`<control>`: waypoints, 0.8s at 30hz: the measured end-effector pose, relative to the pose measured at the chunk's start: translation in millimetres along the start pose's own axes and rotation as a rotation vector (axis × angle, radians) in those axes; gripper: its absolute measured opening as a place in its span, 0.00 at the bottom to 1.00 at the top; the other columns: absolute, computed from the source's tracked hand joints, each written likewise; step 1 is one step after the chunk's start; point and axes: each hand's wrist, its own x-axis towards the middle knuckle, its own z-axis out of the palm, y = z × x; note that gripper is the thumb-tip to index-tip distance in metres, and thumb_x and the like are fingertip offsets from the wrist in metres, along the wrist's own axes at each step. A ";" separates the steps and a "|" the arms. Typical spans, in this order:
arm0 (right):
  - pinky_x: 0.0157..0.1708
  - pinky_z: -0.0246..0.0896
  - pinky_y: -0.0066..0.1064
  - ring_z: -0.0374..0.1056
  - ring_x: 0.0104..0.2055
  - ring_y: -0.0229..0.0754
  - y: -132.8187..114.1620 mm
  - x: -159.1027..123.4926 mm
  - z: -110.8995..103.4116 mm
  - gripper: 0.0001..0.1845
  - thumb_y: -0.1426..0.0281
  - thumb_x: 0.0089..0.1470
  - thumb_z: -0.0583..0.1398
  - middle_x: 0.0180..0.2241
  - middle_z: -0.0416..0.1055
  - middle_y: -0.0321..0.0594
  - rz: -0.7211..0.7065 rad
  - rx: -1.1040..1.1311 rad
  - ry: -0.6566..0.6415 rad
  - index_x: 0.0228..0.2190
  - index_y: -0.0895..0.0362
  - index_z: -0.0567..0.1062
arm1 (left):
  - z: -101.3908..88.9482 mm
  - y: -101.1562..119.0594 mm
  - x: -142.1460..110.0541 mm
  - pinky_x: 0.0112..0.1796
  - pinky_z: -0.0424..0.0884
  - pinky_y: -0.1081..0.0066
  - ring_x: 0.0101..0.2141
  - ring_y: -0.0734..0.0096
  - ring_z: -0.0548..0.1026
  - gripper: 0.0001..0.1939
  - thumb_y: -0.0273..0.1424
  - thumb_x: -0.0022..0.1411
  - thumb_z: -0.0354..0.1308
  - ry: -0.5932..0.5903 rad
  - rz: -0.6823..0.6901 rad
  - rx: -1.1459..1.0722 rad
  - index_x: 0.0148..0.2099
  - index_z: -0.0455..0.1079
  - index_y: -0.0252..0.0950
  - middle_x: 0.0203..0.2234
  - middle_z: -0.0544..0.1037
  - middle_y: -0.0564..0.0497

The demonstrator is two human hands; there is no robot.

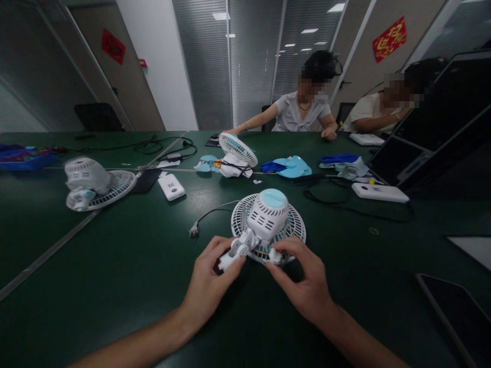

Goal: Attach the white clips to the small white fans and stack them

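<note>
A white fan [266, 220] with a pale blue motor cap lies grille-down on the dark green table in front of me. My left hand [215, 268] grips the fan's white jointed neck [233, 253], thumb and fingers on either side. Between the thumb and fingers of my right hand [303, 271] is a small white plastic piece [274, 255], held close to the grille's near edge. Its exact shape is partly hidden by my fingers. The fan's cord ends in a grey plug [194, 229] on the table to the left.
Another fan [90, 181] lies at the left, and a third [236, 156] stands tilted farther back. White power banks [171, 187], blue fan blades [295, 167], black cables [326, 197] and a phone [456, 312] lie around. Two people sit across the table; a dark case [433, 122] rises at right.
</note>
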 end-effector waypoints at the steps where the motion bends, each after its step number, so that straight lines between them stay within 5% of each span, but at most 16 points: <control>1: 0.40 0.72 0.37 0.74 0.41 0.44 -0.2 0.9 -0.2 0.12 0.73 0.61 0.67 0.41 0.75 0.38 -0.003 -0.004 -0.006 0.46 0.52 0.75 | -0.2 -0.2 0.9 0.37 0.69 0.73 0.39 0.66 0.76 0.16 0.41 0.68 0.64 0.000 -0.003 0.022 0.54 0.79 0.40 0.43 0.79 0.49; 10: 0.42 0.74 0.38 0.76 0.43 0.46 2.4 1.2 5.6 0.14 0.71 0.64 0.67 0.43 0.78 0.42 -0.085 -0.115 -0.032 0.50 0.53 0.76 | 3.5 -4.0 20.2 0.35 0.70 0.72 0.34 0.68 0.77 0.17 0.41 0.68 0.63 -0.066 -0.002 0.094 0.54 0.75 0.39 0.38 0.82 0.52; 17: 0.40 0.75 0.36 0.77 0.42 0.44 5.0 4.9 2.9 0.13 0.71 0.66 0.66 0.43 0.79 0.42 -0.092 -0.132 -0.017 0.51 0.52 0.77 | 4.4 -11.7 7.1 0.51 0.73 0.66 0.50 0.62 0.77 0.22 0.39 0.73 0.57 -0.145 0.090 -0.003 0.65 0.69 0.41 0.51 0.79 0.47; 24: 0.38 0.75 0.34 0.78 0.40 0.44 4.2 1.0 7.1 0.12 0.73 0.65 0.66 0.42 0.79 0.42 -0.119 -0.230 0.027 0.50 0.53 0.79 | 5.7 -20.7 6.7 0.46 0.73 0.66 0.47 0.60 0.76 0.24 0.43 0.70 0.62 -0.201 0.039 -0.085 0.64 0.72 0.43 0.49 0.78 0.47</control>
